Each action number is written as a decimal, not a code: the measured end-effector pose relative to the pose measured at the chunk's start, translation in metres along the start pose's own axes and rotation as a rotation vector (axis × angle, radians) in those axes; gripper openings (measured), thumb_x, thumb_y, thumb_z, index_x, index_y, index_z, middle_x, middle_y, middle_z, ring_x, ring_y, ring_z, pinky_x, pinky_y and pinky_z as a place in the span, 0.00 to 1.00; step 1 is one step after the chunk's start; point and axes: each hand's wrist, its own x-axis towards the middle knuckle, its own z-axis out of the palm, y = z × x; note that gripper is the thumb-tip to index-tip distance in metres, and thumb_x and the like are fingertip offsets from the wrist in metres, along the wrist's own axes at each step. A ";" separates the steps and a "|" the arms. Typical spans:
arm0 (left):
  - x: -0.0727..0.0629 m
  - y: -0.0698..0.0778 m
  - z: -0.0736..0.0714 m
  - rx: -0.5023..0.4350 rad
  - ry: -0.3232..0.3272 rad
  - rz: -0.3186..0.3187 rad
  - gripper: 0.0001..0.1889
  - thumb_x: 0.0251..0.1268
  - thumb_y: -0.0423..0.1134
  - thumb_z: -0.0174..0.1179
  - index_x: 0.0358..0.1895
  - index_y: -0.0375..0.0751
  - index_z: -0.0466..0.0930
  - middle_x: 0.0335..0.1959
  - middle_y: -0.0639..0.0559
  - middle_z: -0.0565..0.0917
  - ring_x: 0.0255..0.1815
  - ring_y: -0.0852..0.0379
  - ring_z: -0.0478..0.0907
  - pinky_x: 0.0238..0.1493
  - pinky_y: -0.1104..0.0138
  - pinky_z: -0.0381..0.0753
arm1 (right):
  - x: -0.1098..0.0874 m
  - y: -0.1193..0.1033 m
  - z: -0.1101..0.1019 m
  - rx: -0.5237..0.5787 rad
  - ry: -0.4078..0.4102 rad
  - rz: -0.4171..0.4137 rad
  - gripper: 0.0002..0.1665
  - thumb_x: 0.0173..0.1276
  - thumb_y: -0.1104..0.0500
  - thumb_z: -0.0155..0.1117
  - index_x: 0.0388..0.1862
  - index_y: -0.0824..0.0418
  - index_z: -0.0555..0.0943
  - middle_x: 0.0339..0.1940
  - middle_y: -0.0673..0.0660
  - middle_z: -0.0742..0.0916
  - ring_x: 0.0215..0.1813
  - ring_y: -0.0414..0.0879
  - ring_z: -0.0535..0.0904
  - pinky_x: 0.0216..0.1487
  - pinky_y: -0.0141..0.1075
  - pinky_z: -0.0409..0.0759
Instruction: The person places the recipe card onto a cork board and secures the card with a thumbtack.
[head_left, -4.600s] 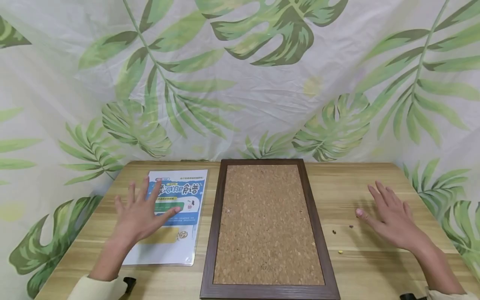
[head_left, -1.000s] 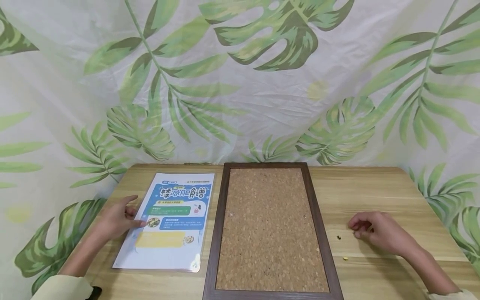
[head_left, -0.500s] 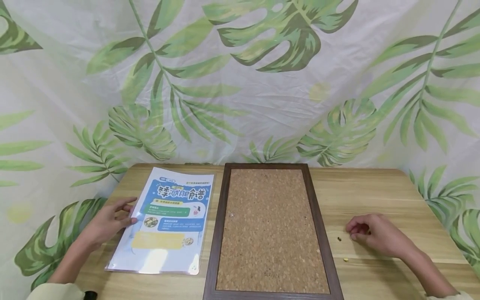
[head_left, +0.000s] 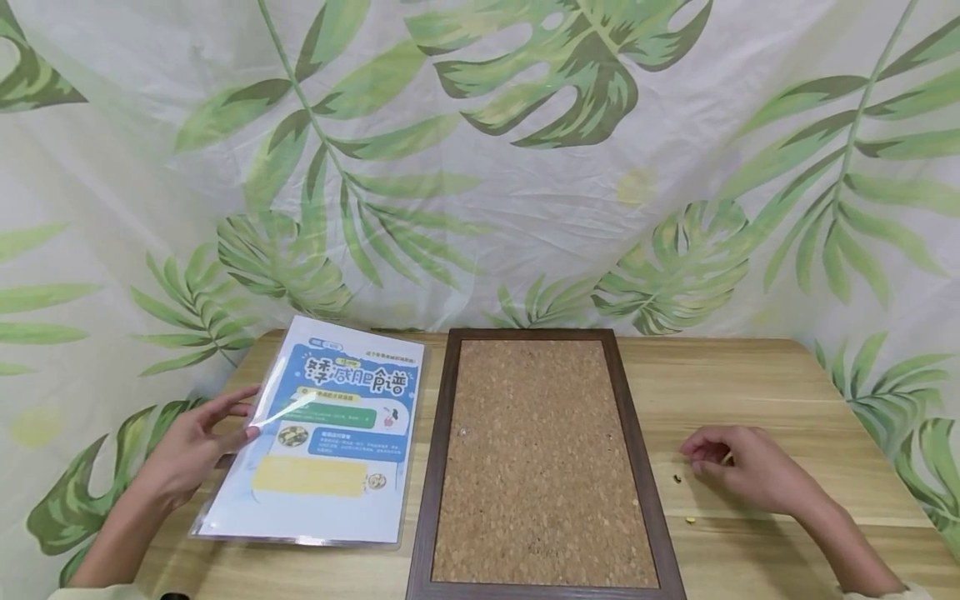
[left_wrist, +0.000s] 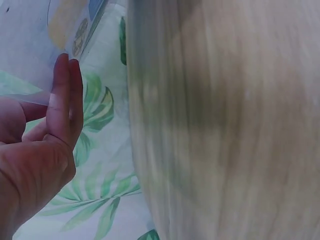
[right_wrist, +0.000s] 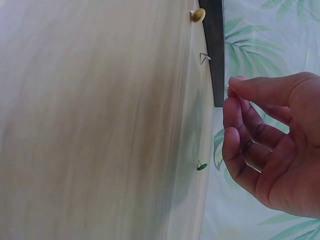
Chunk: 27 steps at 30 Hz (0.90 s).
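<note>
My left hand (head_left: 187, 454) pinches the left edge of a laminated sheet (head_left: 352, 512) with blue, green and yellow printing. The sheet tilts, its left side raised off the table. In the left wrist view the thumb and fingers lie on either side of its clear margin. Over the table's right part, my right hand (right_wrist: 280, 145) has thumb and fingertips pressed together on what looks like a thumbtack, almost wholly hidden by the fingers. Near that hand lie a yellow-gold thumbtack (right_wrist: 199, 15), a small silvery pin (right_wrist: 204, 58) and a green thumbtack (right_wrist: 201, 167).
A cork board (head_left: 547, 467) in a dark brown frame (head_left: 422, 500) lies between the hands, close to the sheet. The wooden table (head_left: 780, 375) ends at a leaf-printed cloth (head_left: 525, 208), which hangs behind it and at both sides.
Both hands have come down from spread poses. My left hand has taken the sheet's edge and raised it leftward. The right fingers have closed together and moved slightly left toward the board.
</note>
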 end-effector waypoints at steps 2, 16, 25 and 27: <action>-0.002 0.000 -0.001 -0.025 0.006 0.006 0.38 0.79 0.34 0.64 0.86 0.42 0.58 0.55 0.68 0.74 0.35 0.59 0.88 0.35 0.63 0.90 | 0.001 -0.002 0.001 0.012 0.001 0.009 0.09 0.67 0.67 0.76 0.43 0.56 0.90 0.34 0.43 0.89 0.36 0.28 0.79 0.38 0.30 0.83; -0.005 0.026 0.024 -0.441 0.023 0.040 0.40 0.76 0.26 0.63 0.86 0.43 0.59 0.54 0.61 0.81 0.40 0.59 0.92 0.36 0.65 0.91 | 0.007 -0.010 0.005 0.041 0.021 -0.014 0.08 0.68 0.66 0.75 0.45 0.57 0.90 0.33 0.42 0.88 0.36 0.29 0.80 0.38 0.30 0.83; -0.001 0.058 0.075 -0.420 0.026 -0.036 0.40 0.77 0.27 0.62 0.86 0.37 0.55 0.56 0.60 0.77 0.42 0.63 0.90 0.39 0.66 0.91 | 0.011 -0.016 0.005 0.078 0.020 -0.024 0.08 0.69 0.66 0.74 0.46 0.58 0.89 0.33 0.44 0.88 0.36 0.30 0.80 0.38 0.31 0.83; -0.001 0.066 0.086 -0.380 0.020 -0.056 0.39 0.78 0.28 0.62 0.87 0.38 0.55 0.57 0.57 0.76 0.43 0.63 0.90 0.40 0.65 0.91 | 0.012 -0.017 0.005 0.087 0.016 -0.024 0.08 0.70 0.65 0.73 0.46 0.58 0.89 0.33 0.45 0.88 0.36 0.30 0.80 0.38 0.31 0.83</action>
